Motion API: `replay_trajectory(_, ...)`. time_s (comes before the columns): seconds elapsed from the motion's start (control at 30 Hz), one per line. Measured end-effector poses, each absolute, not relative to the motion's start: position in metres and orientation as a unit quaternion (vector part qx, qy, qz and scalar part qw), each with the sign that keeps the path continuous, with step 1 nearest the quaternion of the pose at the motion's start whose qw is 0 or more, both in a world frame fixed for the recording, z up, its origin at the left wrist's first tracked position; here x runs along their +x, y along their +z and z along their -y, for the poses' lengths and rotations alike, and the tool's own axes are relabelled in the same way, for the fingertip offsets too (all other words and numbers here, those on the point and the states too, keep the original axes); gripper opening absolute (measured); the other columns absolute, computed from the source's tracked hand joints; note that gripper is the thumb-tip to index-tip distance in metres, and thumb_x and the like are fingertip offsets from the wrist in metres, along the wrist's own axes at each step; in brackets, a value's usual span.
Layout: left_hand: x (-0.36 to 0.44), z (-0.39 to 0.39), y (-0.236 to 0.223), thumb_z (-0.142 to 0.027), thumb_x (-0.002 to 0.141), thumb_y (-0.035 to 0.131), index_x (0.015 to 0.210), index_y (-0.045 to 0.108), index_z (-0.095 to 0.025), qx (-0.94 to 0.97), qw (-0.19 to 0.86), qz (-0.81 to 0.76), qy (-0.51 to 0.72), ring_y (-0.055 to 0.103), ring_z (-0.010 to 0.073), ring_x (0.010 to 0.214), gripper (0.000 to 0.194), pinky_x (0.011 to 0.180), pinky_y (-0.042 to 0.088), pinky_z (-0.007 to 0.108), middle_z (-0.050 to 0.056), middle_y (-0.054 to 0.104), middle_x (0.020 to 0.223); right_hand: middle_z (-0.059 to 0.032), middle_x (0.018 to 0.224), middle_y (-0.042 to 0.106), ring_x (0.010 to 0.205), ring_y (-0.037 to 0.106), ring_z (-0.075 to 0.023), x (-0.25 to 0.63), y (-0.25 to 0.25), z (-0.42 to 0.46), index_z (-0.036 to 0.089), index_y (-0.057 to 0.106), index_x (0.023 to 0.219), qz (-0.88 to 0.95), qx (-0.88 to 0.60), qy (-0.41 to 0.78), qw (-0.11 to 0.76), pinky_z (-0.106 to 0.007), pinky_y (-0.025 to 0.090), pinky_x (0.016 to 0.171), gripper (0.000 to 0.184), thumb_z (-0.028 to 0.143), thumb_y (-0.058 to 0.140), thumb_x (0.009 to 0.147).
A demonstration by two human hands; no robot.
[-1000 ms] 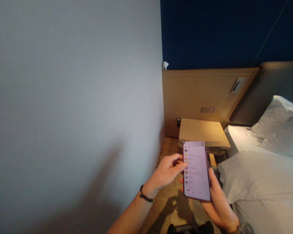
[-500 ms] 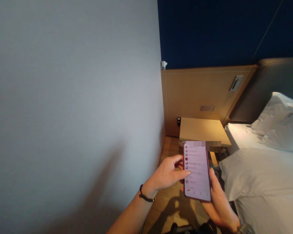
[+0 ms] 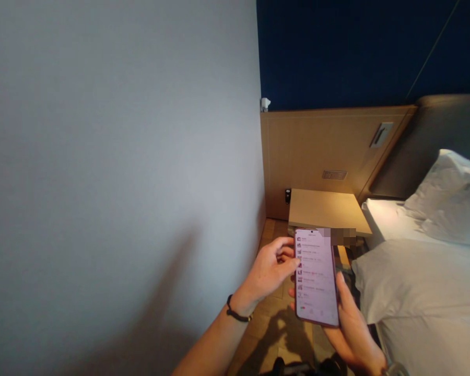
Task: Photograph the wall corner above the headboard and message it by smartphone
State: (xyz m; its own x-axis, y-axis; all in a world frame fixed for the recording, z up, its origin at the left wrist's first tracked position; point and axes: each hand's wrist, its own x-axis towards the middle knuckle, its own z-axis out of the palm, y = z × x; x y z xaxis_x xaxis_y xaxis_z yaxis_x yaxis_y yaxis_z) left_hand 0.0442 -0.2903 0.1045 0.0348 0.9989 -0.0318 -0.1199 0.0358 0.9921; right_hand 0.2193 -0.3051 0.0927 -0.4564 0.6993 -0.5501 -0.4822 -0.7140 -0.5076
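Observation:
A smartphone [image 3: 316, 282] with a reddish edge is held upright, its lit screen showing a list of small pictures and text lines. My right hand [image 3: 354, 329] grips it from below and the right; its thumb lies along the right edge and fingertips show past the left edge. My left hand [image 3: 270, 267] is at the phone's left side, with the thumb tip on the screen's left part. Its other fingers are curled at the left edge, their tips partly hidden behind the phone. A dark cord bracelet [image 3: 237, 312] circles the left wrist.
A grey wall [image 3: 121, 156] rises close on the left. Beyond the phone is a wooden bedside shelf [image 3: 325, 206] against a wood panel [image 3: 297, 146]. The bed [image 3: 426, 282] with a white pillow [image 3: 450, 203] stands on the right. Wooden floor [image 3: 254, 344] lies below.
My left thumb has moved up along the screen's left side. The list on the screen has shifted downward. My right hand keeps its hold.

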Motion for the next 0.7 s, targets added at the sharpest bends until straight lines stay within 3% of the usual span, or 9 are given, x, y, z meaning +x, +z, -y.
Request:
replay_trajectory(0.2,0.049,0.283,0.110,-0.021,0.074,0.064,0.122,0.049,-0.012,0.419,0.522,-0.488,0.560,0.061,0.0129,0.075,0.051,0.070,0.046,0.026,0.005,0.066,0.090,-0.0179,0.115,0.068,0.100,0.066,-0.0354,0.220,0.091,0.307,0.020,0.073,0.109,0.160,-0.369,0.853,0.335,-0.056,0.043,0.101,0.066,0.070,0.070,0.068)
replay_trajectory(0.7,0.054,0.278,0.113,-0.021,0.074,0.061,0.124,0.048,-0.012,0.429,0.524,-0.496,0.543,0.058,0.0113,0.070,0.052,0.065,0.044,0.024,0.004,0.064,0.089,-0.0181,0.115,0.069,0.099,0.066,-0.0361,0.220,0.092,0.312,0.019,0.072,0.110,0.154,-0.377,0.848,0.340,-0.056,0.044,0.099,0.065,0.070,0.068,0.071)
